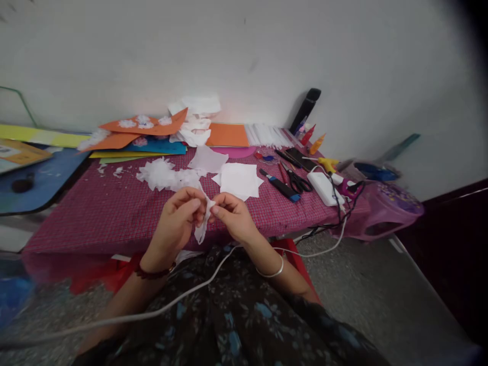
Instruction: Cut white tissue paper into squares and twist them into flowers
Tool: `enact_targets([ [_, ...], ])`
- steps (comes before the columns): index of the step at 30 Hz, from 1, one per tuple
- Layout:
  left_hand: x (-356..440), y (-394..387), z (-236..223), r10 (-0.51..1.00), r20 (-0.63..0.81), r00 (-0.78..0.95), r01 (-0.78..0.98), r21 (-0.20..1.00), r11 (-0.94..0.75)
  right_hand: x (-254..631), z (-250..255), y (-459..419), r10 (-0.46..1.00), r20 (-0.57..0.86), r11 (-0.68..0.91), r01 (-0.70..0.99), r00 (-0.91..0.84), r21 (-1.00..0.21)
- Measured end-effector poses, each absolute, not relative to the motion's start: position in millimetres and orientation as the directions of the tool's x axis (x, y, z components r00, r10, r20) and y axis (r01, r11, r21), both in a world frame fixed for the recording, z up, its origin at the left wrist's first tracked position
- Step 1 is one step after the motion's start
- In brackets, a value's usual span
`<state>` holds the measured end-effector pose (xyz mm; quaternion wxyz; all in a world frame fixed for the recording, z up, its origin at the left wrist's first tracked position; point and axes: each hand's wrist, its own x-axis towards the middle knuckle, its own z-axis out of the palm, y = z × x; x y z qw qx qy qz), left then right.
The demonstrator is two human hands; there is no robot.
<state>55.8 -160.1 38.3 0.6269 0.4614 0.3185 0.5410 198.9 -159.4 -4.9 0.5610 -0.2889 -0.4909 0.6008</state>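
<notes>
Between my two hands, over the front edge of the table, is a crumpled strip of white tissue paper. My left hand pinches it from the left, fingers curled. On the other side my right hand grips its upper end between thumb and fingers. Just beyond the left hand lies a heap of crumpled white tissue pieces. A stack of white paper squares rests past the right hand, and a single thin sheet lies behind it.
The table has a checked cloth. At right are a cutter knife, scissors, a white power strip and a yellow glue gun. Coloured sheets are stacked at back left. A white cable crosses my lap.
</notes>
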Motion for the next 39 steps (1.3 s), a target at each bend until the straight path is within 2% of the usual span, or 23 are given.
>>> enact_targets([
  [9,62,-164,23,0.967,0.107,0.229,-0.175,0.982,-0.067,201,-12,-166,0.967,0.201,0.126,-0.393,-0.155,-0.911],
  [15,64,-164,18,0.980,0.100,0.175,-0.179,0.981,-0.068,203,-12,-170,0.970,0.192,0.127,-0.364,-0.147,-0.923],
  [19,63,-167,17,0.977,0.191,0.096,-0.174,0.970,-0.173,205,-17,-169,0.979,0.173,0.121,-0.384,-0.104,-0.915],
  [22,58,-171,19,0.937,0.343,0.064,0.008,0.939,-0.344,208,-15,-170,0.980,0.194,0.171,-0.317,-0.042,-0.933],
  [24,56,-173,21,0.884,0.449,0.130,0.157,0.871,-0.466,210,-11,-173,0.968,0.252,0.244,-0.213,-0.010,-0.946],
  [26,56,-174,24,0.852,0.489,0.186,0.229,0.822,-0.522,211,-5,-177,0.944,0.331,0.330,-0.097,0.004,-0.939],
  [30,62,-176,28,0.896,0.407,0.178,0.204,0.875,-0.438,212,-1,-183,0.919,0.394,0.394,-0.010,-0.009,-0.919],
  [39,63,-175,21,0.949,0.246,0.198,0.142,0.951,-0.276,213,-8,-176,0.953,0.297,0.287,-0.147,-0.053,-0.947],
])
